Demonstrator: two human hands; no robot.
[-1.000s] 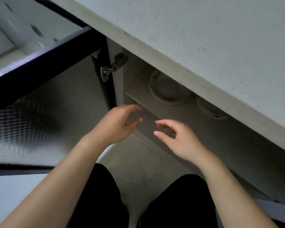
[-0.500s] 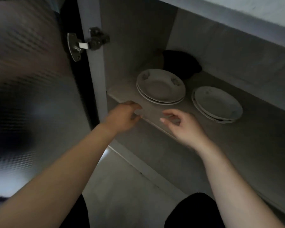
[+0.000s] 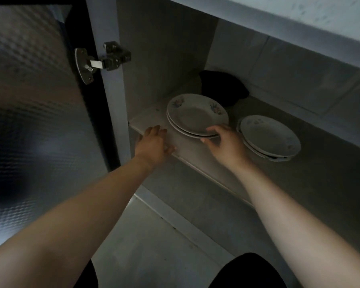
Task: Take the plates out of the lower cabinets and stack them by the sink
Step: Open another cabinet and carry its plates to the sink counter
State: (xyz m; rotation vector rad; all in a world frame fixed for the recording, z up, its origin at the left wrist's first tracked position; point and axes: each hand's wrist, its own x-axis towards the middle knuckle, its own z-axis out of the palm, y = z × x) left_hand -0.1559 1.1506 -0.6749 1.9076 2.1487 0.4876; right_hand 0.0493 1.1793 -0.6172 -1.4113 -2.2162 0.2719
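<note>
1. The left stack (image 3: 196, 116) of round white ceramic plates with faint flower prints looks two or three deep. It sits on the pale cabinet shelf (image 3: 150, 119) inside the lower cabinet, so by my reading nothing has reached the sink yet.
2. The right hand (image 3: 222, 140) is at that stack's near rim. Its fingers curl over the top and the thumb is tucked beneath, pinching the edge, probably to tip or lift the pile so a firmer hold can slip under it.
3. The left hand (image 3: 152, 143) is just left of the stack, over the shelf's front edge, with fingers fairly straight, slightly apart and holding nothing. I cannot tell whether it touches the board. It seems placed to take the stack's other side, since piled crockery is safer in two hands.
4. A right stack (image 3: 269, 137) of similar plates lies to the right of the left stack, apart from it. Behind the left stack sits a dark rounded object (image 3: 222, 88), too dim to identify.
5. Far left of the stack, the textured-glass cabinet door (image 3: 29, 100) hangs wide on its metal hinge (image 3: 103, 62), leaving room for both arms.
6. No brand, label or writing is legible, only the flower motifs.
</note>
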